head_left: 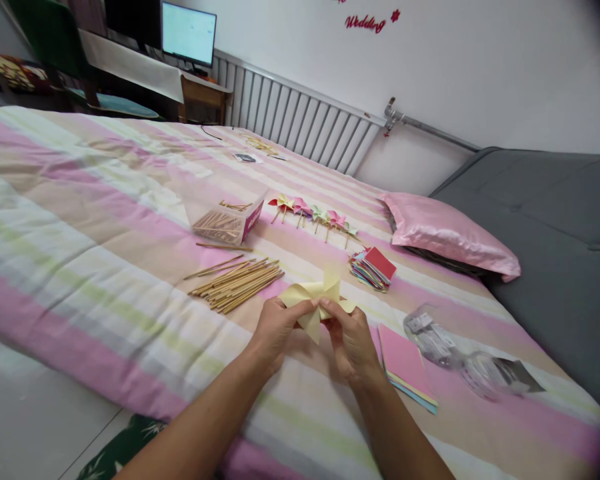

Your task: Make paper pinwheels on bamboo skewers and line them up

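A pale yellow paper pinwheel [310, 291] is held above the bed between both hands. My left hand [279, 327] pinches it near its centre from the left. My right hand [349, 337] grips it from the right, its thumb meeting the other thumb at the middle. What lies behind the paper is hidden by the fingers. To the left lies a pile of thin wooden sticks [240, 283]. Beyond the hands, several finished paper pinwheels [317, 213] on sticks lie in a row. A stack of small coloured paper squares [375, 267] sits to the right of them.
A clear plastic box [227, 223] with more sticks stands behind the pile. Larger coloured sheets [407, 363] lie right of my hands, beside transparent plastic containers [430, 337]. A pink pillow [450, 230] rests against the grey headboard [545, 213]. The striped bedspread [145, 287] is wrinkled.
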Demonstrator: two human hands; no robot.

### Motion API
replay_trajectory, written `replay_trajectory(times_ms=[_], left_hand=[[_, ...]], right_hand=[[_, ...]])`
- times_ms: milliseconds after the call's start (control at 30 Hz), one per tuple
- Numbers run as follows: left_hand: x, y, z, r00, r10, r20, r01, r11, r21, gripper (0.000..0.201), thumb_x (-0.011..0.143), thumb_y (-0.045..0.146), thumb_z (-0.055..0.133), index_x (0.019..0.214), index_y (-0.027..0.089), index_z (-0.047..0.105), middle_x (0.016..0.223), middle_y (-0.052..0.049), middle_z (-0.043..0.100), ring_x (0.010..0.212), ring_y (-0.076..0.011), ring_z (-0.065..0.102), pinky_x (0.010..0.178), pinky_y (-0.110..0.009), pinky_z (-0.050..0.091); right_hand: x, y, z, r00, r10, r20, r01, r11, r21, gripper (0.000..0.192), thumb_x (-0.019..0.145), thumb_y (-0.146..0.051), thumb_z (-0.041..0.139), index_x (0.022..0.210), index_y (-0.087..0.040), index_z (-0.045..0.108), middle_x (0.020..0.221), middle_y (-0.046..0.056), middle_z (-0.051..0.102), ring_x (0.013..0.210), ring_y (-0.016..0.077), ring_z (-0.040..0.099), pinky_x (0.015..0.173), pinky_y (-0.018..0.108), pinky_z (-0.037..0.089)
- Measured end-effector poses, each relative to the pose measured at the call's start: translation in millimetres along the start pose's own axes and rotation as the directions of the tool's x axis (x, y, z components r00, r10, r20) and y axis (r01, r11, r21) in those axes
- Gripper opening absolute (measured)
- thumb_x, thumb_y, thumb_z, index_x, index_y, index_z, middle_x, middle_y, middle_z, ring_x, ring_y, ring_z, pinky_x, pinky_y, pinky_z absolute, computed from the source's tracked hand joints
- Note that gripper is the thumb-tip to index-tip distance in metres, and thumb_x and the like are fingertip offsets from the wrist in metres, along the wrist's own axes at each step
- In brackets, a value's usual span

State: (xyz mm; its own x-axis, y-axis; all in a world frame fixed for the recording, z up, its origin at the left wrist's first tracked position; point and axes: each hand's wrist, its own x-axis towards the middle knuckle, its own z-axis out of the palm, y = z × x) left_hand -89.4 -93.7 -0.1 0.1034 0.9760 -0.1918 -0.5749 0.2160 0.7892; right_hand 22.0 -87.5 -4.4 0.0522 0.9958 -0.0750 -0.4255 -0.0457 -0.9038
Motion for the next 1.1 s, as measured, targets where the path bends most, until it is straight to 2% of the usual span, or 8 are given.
replay_trajectory(times_ms=[167,267,367,533,700,900,1000,1100], left_hand=[[2.8,10.6,-8.6,0.998,0.011,0.061,-0.018,0.993,0.114,0.023,0.067,0.033,0.068,0.079,0.013,0.07,0.079,-0.005,0.064,0.067,-0.0128,0.055,0.056,-0.021,0.041],[0.3,17.5,-9.7,0.993,-0.037,0.116,0.022,0.991,0.135,0.026,0.068,0.039,0.066,0.074,0.014,0.069,0.071,-0.004,0.065,0.064,-0.0136,0.056,0.056,-0.022,0.04],[-2.0,19.7,-8.8,0.989,-0.06,0.134,0.029,0.975,0.219,0.025,0.064,0.039,0.069,0.064,0.013,0.067,0.06,-0.002,0.063,0.055,-0.0119,0.054,0.054,-0.022,0.037],[0.4,15.8,-9.4,0.994,-0.062,0.095,0.025,0.939,0.343,0.017,0.058,0.029,0.071,0.059,0.014,0.065,0.054,0.0,0.06,0.048,-0.0096,0.049,0.049,-0.021,0.031],[1.6,14.9,-11.9,0.986,-0.077,0.151,0.013,0.923,0.385,0.011,0.057,0.023,0.068,0.058,0.014,0.064,0.054,0.0,0.059,0.048,-0.0098,0.049,0.048,-0.02,0.03],[-2.0,17.2,-10.9,0.971,-0.124,0.203,0.034,0.916,0.399,0.01,0.056,0.021,0.068,0.057,0.013,0.063,0.055,-0.001,0.06,0.049,-0.0106,0.05,0.048,-0.021,0.032],[-0.4,15.3,-10.4,0.984,-0.095,0.148,0.029,0.918,0.397,0.01,0.056,0.021,0.068,0.057,0.013,0.061,0.054,0.0,0.059,0.048,-0.01,0.049,0.047,-0.02,0.031],[2.6,12.3,-10.9,0.997,-0.014,0.073,-0.017,0.914,0.405,0.011,0.057,0.021,0.067,0.054,0.014,0.059,0.05,0.002,0.055,0.044,-0.0084,0.046,0.045,-0.019,0.029]], right_hand=[[5.0,-18.4,-10.8,0.991,0.085,0.104,-0.08,0.995,-0.055,0.011,0.066,-0.02,0.073,0.075,-0.015,0.069,0.072,0.001,0.068,0.066,0.0133,0.058,0.063,0.025,0.045],[5.3,-26.6,-15.9,0.967,0.156,0.203,-0.129,0.982,-0.14,0.017,0.065,-0.022,0.073,0.08,-0.016,0.07,0.074,0.002,0.069,0.066,0.0154,0.059,0.063,0.026,0.045],[4.4,-29.4,-18.1,0.941,0.2,0.274,-0.134,0.961,-0.243,0.017,0.063,-0.024,0.073,0.077,-0.016,0.071,0.069,0.002,0.068,0.063,0.0163,0.059,0.061,0.027,0.045],[4.3,-28.9,-18.6,0.936,0.212,0.282,-0.091,0.917,-0.388,0.019,0.062,-0.029,0.073,0.073,-0.014,0.07,0.067,0.003,0.066,0.063,0.0168,0.057,0.061,0.027,0.045],[3.5,-31.4,-18.3,0.929,0.227,0.293,-0.092,0.907,-0.411,0.019,0.059,-0.03,0.074,0.069,-0.014,0.069,0.063,0.002,0.064,0.066,0.0182,0.058,0.062,0.028,0.046],[5.6,-34.5,-24.6,0.881,0.283,0.379,-0.081,0.88,-0.468,0.02,0.061,-0.032,0.075,0.068,-0.014,0.069,0.07,0.003,0.066,0.07,0.0189,0.06,0.065,0.029,0.047],[7.3,-33.0,-26.0,0.899,0.25,0.36,-0.053,0.878,-0.476,0.025,0.062,-0.036,0.074,0.072,-0.014,0.07,0.07,0.004,0.068,0.067,0.0183,0.06,0.064,0.029,0.048],[7.3,-30.1,-24.5,0.927,0.18,0.329,-0.024,0.904,-0.426,0.029,0.061,-0.035,0.076,0.081,-0.015,0.072,0.073,0.005,0.07,0.067,0.0189,0.063,0.067,0.031,0.049]])
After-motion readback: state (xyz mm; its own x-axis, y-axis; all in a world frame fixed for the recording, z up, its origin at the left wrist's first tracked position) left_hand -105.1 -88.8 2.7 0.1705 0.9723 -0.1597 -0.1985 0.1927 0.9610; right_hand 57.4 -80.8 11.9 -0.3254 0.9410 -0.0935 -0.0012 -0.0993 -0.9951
